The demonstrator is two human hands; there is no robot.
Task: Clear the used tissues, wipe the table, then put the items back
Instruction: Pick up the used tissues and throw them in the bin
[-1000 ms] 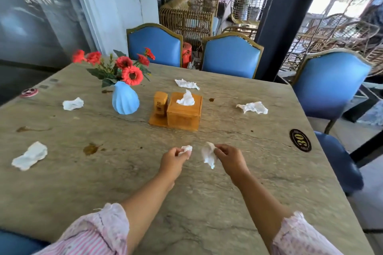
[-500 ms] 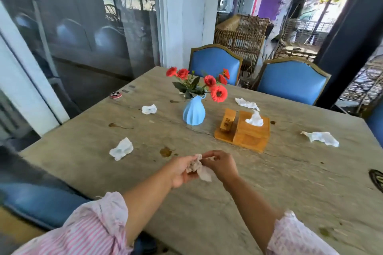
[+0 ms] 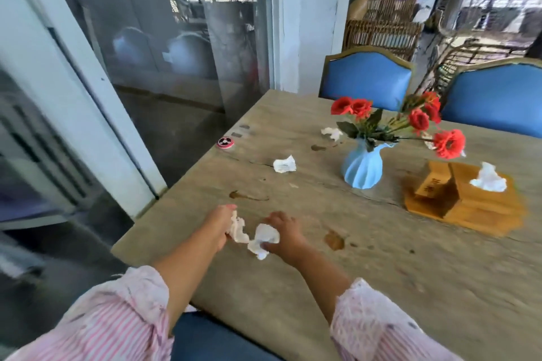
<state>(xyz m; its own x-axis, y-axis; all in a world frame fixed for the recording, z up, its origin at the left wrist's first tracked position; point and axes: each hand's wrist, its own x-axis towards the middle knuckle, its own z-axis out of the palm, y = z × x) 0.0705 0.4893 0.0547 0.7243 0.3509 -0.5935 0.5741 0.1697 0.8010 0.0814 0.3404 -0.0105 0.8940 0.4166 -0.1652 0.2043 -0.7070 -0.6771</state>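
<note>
Right hand [image 3: 283, 231] moved left, grips tissue [image 3: 265, 239] | left hand [image 3: 218, 224] holds wad [image 3: 237, 228]

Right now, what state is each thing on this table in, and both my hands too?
Left hand: gripping a crumpled tissue.
Right hand: gripping a second crumpled tissue.
Loose tissue: crumpled, lying on the table.
Far tissue: crumpled, lying behind the vase.
Vase: upright, holding red flowers.
Tissue box: a tissue sticking out of its top.
Table: brown stains, not yet wiped.
</note>
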